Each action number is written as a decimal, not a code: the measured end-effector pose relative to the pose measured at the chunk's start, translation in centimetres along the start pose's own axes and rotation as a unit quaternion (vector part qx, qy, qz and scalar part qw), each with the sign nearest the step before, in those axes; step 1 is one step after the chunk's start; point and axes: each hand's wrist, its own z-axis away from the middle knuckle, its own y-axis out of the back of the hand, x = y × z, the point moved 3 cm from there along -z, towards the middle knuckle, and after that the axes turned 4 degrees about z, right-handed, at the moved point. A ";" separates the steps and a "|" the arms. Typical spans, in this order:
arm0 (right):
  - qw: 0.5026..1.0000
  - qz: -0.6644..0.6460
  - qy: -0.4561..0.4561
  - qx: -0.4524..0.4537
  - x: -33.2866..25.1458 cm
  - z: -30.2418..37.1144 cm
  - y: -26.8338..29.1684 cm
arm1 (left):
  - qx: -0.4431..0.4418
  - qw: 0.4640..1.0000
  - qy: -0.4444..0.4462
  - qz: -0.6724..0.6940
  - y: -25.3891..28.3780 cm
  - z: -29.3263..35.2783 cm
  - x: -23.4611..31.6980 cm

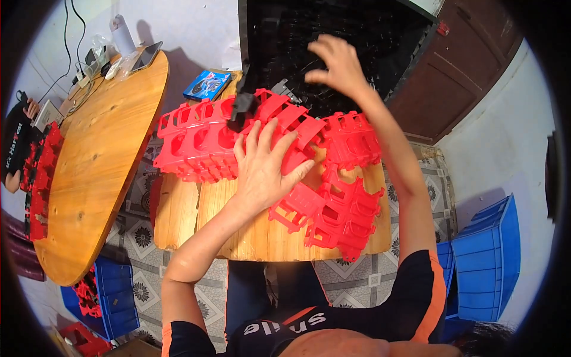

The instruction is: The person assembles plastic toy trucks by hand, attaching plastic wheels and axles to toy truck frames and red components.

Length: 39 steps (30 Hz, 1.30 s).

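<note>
Red plastic frames (199, 143) with square openings lie stacked and spread over a small wooden table (214, 223). My left hand (262, 166) rests on the middle of them, its fingers stretched out and spread. Just beyond its fingertips, a black plastic piece (242, 110) sits on the red frames. More red frames (345, 217) lie to the right of this hand. Farther off, my right hand (340, 65) hovers over a large black bin (410, 24) of dark parts. Its fingers are apart and nothing shows in them.
A blue box (207, 85) stands behind the red frames. On the left is a larger wooden table (101, 160), with a person (21, 140) beyond it. Blue crates stand on the floor at the right (488, 256) and lower left (116, 297). A brown door (470, 53) is at the back right.
</note>
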 end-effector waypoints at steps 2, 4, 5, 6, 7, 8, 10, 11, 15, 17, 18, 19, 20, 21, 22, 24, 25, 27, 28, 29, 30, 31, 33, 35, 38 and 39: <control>0.996 0.016 -0.045 0.075 4.4 -3.9 0.4 | 0.044 0.999 0.013 0.019 -0.5 0.2 0.1; 0.987 0.116 -0.106 0.012 9.4 -6.6 -1.6 | 0.035 0.999 0.019 0.013 -1.0 0.4 0.9; 0.966 0.126 -0.194 -0.115 10.0 -8.7 -2.6 | 0.027 0.999 0.037 0.001 -1.1 0.7 0.8; 0.952 0.087 -0.238 -0.171 11.3 -9.9 -3.2 | 0.042 0.998 0.036 0.006 -1.4 0.8 0.8; 0.932 0.047 -0.281 -0.226 12.8 -10.7 -3.6 | 0.047 0.998 0.030 0.006 -1.4 1.1 1.2; 0.932 0.046 -0.303 -0.191 14.3 -9.5 -5.9 | 0.049 0.998 0.024 0.012 -1.5 1.1 1.5; 0.911 0.022 -0.356 -0.208 12.5 -7.9 -8.9 | 0.048 0.998 0.028 0.007 -1.5 1.3 1.3; 0.912 0.013 -0.350 -0.216 10.2 -7.4 -8.9 | 0.046 0.998 0.041 0.003 -1.0 2.0 1.1; 0.940 0.122 -0.250 -0.198 7.2 -4.9 -4.7 | 0.075 0.997 0.022 0.013 -0.7 0.9 1.5; 0.963 0.137 -0.183 -0.141 4.9 -3.7 -2.2 | 0.075 0.996 0.038 0.017 -1.1 0.6 1.5; 0.963 0.112 -0.172 -0.174 3.2 -3.5 -0.6 | 0.066 0.996 0.054 0.004 -1.4 0.5 1.3; 0.961 0.086 -0.163 -0.206 1.7 -3.3 0.8 | 0.067 0.996 0.060 -0.003 -1.5 0.3 1.2; 0.964 0.004 -0.144 -0.222 0.7 -2.3 1.6 | 0.071 0.996 0.061 -0.003 -1.6 0.2 1.1; 0.980 -0.029 -0.099 -0.172 -1.0 -1.6 3.2 | 0.070 0.995 0.067 -0.006 -1.5 0.4 0.8; 0.989 -0.056 -0.070 -0.121 -1.0 -2.0 5.8 | 0.073 0.995 0.070 -0.021 -1.3 0.6 0.6; 0.992 -0.093 -0.076 0.047 2.3 0.3 8.7 | 0.087 0.993 0.069 -0.028 -0.7 1.1 0.6; 0.983 -0.007 -0.116 0.141 5.4 3.7 9.2 | 0.096 0.993 0.060 -0.019 -1.0 0.9 0.9; 0.932 -0.007 -0.362 0.030 10.4 12.6 5.6 | 0.101 0.994 0.048 -0.012 -2.1 0.7 1.3; 0.934 -0.088 -0.347 -0.025 13.8 17.7 3.5 | 0.103 0.992 0.044 0.058 -2.9 0.3 2.2; 0.866 -0.258 -0.428 -0.002 10.4 19.9 0.5 | 0.107 0.987 0.058 0.102 -3.2 0.6 1.6; 0.848 -0.120 -0.516 -0.012 6.8 21.2 -1.4 | 0.110 0.985 0.060 0.121 -3.4 0.8 1.2; 0.827 -0.235 -0.506 -0.063 1.7 18.5 -1.2 | 0.114 0.985 0.081 0.097 -2.5 2.0 -0.1; 0.797 -0.341 -0.488 -0.101 -0.1 18.0 0.9 | 0.121 0.982 0.080 0.122 -1.9 2.7 0.1; 0.765 -0.398 -0.497 -0.096 -1.0 17.8 3.6 | 0.123 0.977 0.088 0.152 -1.1 3.4 0.7; 0.772 -0.402 -0.483 -0.093 -0.4 19.8 5.5 | 0.179 0.975 0.040 0.126 0.3 5.9 2.5; 0.808 -0.358 -0.458 -0.098 -0.5 20.0 5.9 | 0.177 0.975 0.040 0.126 0.4 7.3 3.2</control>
